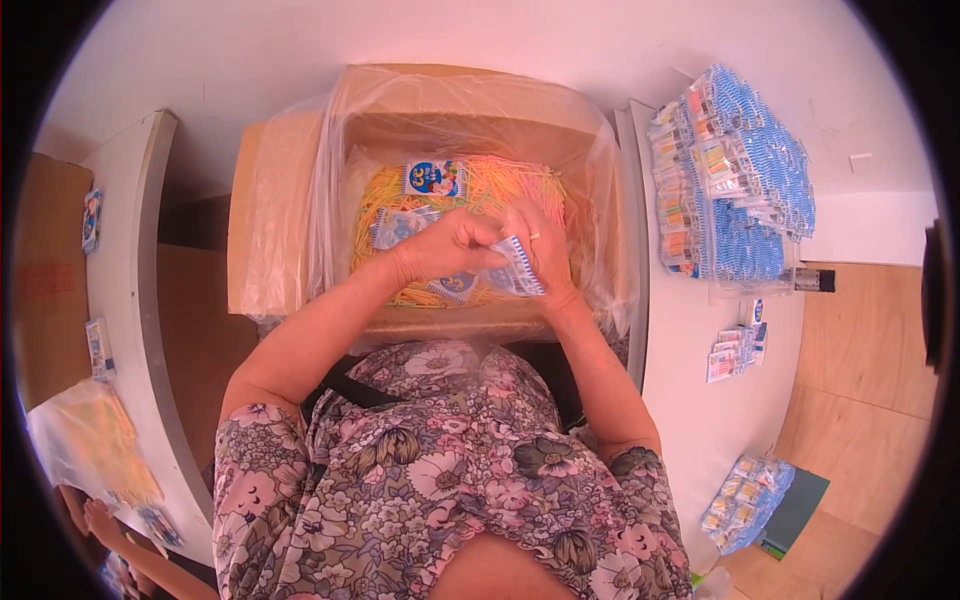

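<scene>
My left hand [452, 245] pinches a small clear plastic packet [516, 268] with a blue-and-white striped edge, held above an open cardboard box. My right hand [541, 258] is closed at the packet's other side, its fingertips partly hidden. A small pale mark shows on its fingers; I cannot tell whether it is a ring or a stick end. Below the hands lies a heap of thin yellow, orange, pink and green sticks [500, 180]. On the heap rest a blue printed packet [434, 179], a clear packet [400, 226] by my left wrist, and another packet [453, 287] under my left hand.
Clear plastic sheeting [330, 200] lines the cardboard box [275, 215]. On the right table, filled packets [740, 170] are piled in a clear bin, with several loose packets [733, 352] nearer me. A bagged bundle [745, 500] lies lower right. Another person's hand [103, 524] shows lower left.
</scene>
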{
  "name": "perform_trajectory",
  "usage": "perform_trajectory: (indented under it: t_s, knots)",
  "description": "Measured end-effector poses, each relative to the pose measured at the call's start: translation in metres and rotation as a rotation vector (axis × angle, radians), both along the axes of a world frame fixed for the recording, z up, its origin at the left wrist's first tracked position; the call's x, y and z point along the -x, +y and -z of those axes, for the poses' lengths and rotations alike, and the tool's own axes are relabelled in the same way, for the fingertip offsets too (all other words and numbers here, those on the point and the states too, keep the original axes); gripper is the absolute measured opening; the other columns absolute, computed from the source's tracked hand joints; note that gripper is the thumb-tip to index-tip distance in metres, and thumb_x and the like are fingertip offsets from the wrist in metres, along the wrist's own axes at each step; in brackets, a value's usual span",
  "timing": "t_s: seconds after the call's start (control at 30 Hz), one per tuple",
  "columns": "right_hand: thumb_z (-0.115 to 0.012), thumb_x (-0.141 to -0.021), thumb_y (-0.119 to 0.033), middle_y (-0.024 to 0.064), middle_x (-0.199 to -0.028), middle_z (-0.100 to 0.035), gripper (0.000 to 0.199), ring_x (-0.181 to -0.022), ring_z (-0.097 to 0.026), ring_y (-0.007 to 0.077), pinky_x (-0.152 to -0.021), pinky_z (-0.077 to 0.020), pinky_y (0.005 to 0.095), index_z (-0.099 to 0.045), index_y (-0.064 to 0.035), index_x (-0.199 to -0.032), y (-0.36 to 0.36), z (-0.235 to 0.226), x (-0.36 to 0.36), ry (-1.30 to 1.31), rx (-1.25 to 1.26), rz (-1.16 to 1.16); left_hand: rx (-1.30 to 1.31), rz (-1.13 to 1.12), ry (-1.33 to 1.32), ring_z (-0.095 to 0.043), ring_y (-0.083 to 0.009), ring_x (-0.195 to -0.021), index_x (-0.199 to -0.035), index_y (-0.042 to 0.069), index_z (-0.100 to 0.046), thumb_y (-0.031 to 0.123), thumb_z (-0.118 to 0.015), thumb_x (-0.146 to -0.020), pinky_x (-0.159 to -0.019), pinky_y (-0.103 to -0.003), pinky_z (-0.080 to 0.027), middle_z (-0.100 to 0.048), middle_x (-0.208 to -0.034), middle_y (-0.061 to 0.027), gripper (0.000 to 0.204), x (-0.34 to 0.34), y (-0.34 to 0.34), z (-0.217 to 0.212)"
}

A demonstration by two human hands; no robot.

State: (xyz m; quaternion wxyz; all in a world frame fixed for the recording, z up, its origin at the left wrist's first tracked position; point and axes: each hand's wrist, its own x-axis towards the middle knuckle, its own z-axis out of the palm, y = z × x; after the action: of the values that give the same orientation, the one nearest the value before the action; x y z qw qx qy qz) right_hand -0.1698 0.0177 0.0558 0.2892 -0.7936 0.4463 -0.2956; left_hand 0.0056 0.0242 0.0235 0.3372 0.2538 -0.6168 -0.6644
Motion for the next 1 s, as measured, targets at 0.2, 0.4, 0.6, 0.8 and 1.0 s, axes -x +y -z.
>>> perform_trajectory:
  t_s: [0.2,0.4,0.6,0.8,1.0]
  knots:
    - [-0.038,-0.095,-0.035,0.0126,-0.12,-0.048,0.041,-0.113,-0.047,0.0235,-0.095,-0.0355,0.0327,-0.046,-0.0043,-0.121,-0.011,0.016,0.002,-0.271,-0.241,-0.143,-0.064,-0.059,0.081,-0.057,-0.0091,-0.083,-0.09,-0.003,-0.065,0.004,-0.063,-0.082,-0.077,-0.025,-0.046,-0.064,-0.089,-0.0032,0.011,0.004,-0.001,0.004]
    - [-0.033,-0.096,-0.045,0.0092,-0.133,-0.043,0.058,-0.122,-0.042,0.0223,-0.103,-0.031,0.0353,-0.034,-0.0057,-0.139,-0.014,-0.008,0.014,-0.624,-0.742,-0.05,0.119,-0.123,0.019,-0.053,-0.0084,-0.073,-0.09,-0.001,-0.066,0.003,-0.063,-0.081,-0.066,-0.025,-0.044,-0.059,-0.076,-0.0023,0.011,0.002,-0.003,-0.003]
    - [-0.038,-0.094,-0.048,0.0132,-0.136,-0.041,0.07,-0.122,-0.042,0.0209,-0.101,-0.0327,0.0326,-0.026,0.0028,-0.14,0.002,-0.014,0.017,-0.37,-0.767,-0.119,0.122,-0.043,-0.035,-0.057,-0.0104,-0.083,-0.091,-0.004,-0.065,0.002,-0.063,-0.081,-0.077,-0.026,-0.045,-0.063,-0.087,-0.0048,0.012,-0.002,-0.004,-0.001]
    - [-0.048,-0.093,-0.038,0.0177,-0.137,-0.038,0.062,-0.124,-0.04,0.0212,-0.102,-0.0308,0.0336,-0.031,0.0025,-0.137,0.003,0.011,-0.007,-0.619,-0.56,-0.071,0.028,-0.071,0.006,-0.057,-0.0114,-0.083,-0.091,-0.002,-0.065,0.001,-0.064,-0.08,-0.077,-0.026,-0.045,-0.063,-0.086,-0.0046,0.013,0.003,-0.003,0.002]
    - [-0.044,-0.093,-0.04,0.0212,-0.145,-0.024,0.049,-0.136,-0.021,0.0263,-0.108,-0.0188,0.0374,-0.054,-0.002,-0.122,-0.014,0.026,0.001,-0.169,-0.073,-0.042,0.346,-0.271,0.072,-0.055,-0.0077,-0.081,-0.089,0.0,-0.066,0.003,-0.064,-0.081,-0.074,-0.024,-0.045,-0.063,-0.085,-0.0016,0.009,0.009,-0.008,-0.003]
